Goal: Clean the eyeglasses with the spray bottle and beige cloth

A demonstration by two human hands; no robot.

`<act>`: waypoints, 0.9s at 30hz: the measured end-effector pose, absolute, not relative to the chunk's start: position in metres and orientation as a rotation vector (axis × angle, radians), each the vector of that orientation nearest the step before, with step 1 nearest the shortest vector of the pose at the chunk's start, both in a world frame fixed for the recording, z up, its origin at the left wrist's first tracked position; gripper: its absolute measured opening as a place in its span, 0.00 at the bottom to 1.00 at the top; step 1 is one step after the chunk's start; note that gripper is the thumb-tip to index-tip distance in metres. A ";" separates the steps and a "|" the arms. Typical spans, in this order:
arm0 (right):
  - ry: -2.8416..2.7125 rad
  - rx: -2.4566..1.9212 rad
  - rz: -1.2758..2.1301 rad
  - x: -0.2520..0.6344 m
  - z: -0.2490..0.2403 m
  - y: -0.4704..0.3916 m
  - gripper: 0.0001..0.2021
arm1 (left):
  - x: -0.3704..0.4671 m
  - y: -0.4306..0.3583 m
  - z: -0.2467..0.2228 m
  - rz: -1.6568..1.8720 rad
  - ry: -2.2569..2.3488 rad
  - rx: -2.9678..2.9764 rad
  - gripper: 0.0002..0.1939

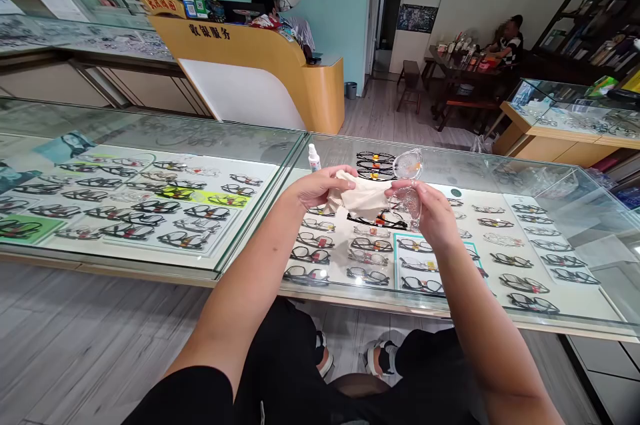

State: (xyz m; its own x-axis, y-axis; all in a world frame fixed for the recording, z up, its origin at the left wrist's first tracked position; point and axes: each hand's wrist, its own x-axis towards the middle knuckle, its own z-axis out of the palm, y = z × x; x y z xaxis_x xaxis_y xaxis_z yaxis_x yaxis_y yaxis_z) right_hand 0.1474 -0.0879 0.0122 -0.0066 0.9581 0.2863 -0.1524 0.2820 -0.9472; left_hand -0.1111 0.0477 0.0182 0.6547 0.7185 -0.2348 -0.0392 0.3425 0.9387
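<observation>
Above the glass counter, my left hand (325, 186) is closed on a cream-coloured cloth (363, 197). My right hand (434, 208) pinches a pair of clear-framed eyeglasses (411, 163), which it holds upright with one lens above the fingers and the other below. The cloth stretches across to the fingers of my right hand and meets the glasses there. Just beyond my left hand a small white spray bottle (314, 158) stands on the counter. Several dark-framed eyeglasses (375, 165) lie in a column behind the cloth, partly hidden by it.
The glass display counter (260, 281) holds rows of eyeglasses under its top. A wooden reception desk (240, 55) stands beyond it, with a person (265, 8) behind. Another person (510, 41) sits at a dark table at the back right. A second display case (575, 118) stands at right.
</observation>
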 end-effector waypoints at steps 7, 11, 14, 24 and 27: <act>-1.175 -0.793 1.122 0.147 0.019 -0.092 0.20 | -0.116 0.042 0.020 0.160 0.722 1.572 0.19; -1.208 -0.808 1.175 0.147 0.020 -0.093 0.22 | -0.114 0.038 0.021 0.000 0.619 1.744 0.19; -1.237 -0.842 1.206 0.148 0.019 -0.093 0.25 | -0.113 0.035 0.026 0.083 0.571 1.842 0.21; -1.186 -0.871 1.215 0.146 0.017 -0.092 0.26 | -0.084 -0.003 0.026 0.562 0.479 1.915 0.20; -1.189 -0.887 1.189 0.150 0.017 -0.092 0.26 | -0.084 -0.003 0.025 0.385 0.588 2.125 0.14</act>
